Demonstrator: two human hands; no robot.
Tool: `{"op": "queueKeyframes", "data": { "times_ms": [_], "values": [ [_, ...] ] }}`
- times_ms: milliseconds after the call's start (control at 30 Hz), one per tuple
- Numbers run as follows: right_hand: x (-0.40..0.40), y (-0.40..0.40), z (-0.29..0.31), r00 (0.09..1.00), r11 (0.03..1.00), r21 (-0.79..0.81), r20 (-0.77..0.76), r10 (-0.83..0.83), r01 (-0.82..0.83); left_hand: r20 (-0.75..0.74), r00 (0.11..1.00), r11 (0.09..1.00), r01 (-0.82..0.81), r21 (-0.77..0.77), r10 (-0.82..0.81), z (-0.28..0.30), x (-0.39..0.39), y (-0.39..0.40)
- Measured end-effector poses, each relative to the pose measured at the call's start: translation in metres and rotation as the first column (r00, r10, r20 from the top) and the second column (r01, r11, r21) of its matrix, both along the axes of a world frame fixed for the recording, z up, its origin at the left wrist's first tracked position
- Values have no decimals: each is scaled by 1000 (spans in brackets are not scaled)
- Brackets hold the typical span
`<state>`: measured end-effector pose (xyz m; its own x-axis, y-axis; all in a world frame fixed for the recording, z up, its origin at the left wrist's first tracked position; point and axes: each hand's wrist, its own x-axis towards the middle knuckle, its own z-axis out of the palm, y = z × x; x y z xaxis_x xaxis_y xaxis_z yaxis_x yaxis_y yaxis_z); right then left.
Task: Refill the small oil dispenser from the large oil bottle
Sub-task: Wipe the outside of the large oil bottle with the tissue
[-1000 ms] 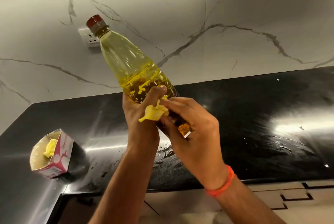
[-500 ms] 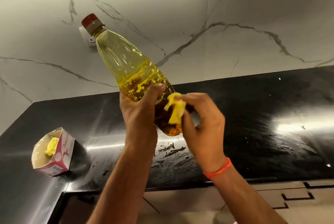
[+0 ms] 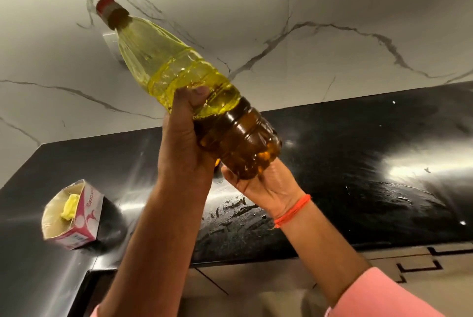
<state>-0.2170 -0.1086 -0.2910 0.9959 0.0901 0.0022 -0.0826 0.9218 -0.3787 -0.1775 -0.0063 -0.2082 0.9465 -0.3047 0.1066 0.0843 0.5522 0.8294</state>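
Observation:
The large oil bottle (image 3: pixel 179 73) is a clear plastic bottle of yellow oil with a red cap (image 3: pixel 105 6), and the cap is on. It is held up in the air, tilted with its neck toward the upper left. My left hand (image 3: pixel 184 137) grips its middle from below. My right hand (image 3: pixel 261 183) cups its base, palm up. The yellow scrap seen earlier is hidden. No small dispenser is in view.
A black glossy counter (image 3: pixel 358 163) with wet smears lies below the bottle. An open pink-and-white carton (image 3: pixel 74 216) with yellow scraps inside stands at the left. A white marble wall (image 3: pixel 307 22) with a socket behind the bottle backs the counter.
The bottle has tipped further over and come closer. My right hand has dropped from the bottle's side to under its base, and the yellow scrap it pinched is out of sight.

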Motion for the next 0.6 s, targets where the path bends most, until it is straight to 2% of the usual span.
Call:
{"op": "queueKeyframes", "data": {
  "times_ms": [100, 300, 467, 600],
  "values": [
    [3, 12, -2, 1000, 999, 48, 15, 20, -20, 45, 994, 995, -96, -4, 96, 7, 6, -6],
    [-6, 25, -15, 994, 989, 108, -53, -93, 99, 261, 930, 946, -300, 126, 260, -1, 16, -15],
    [-15, 6, -14, 961, 966, -32, -101, -258, 256, 445, 845, 861, -438, 258, 297, -8, 24, -11],
    [2, -24, -13, 864, 832, -291, -33, -502, 472, 390, 893, 875, -361, 324, 224, -12, 22, -3]
  ]
}}
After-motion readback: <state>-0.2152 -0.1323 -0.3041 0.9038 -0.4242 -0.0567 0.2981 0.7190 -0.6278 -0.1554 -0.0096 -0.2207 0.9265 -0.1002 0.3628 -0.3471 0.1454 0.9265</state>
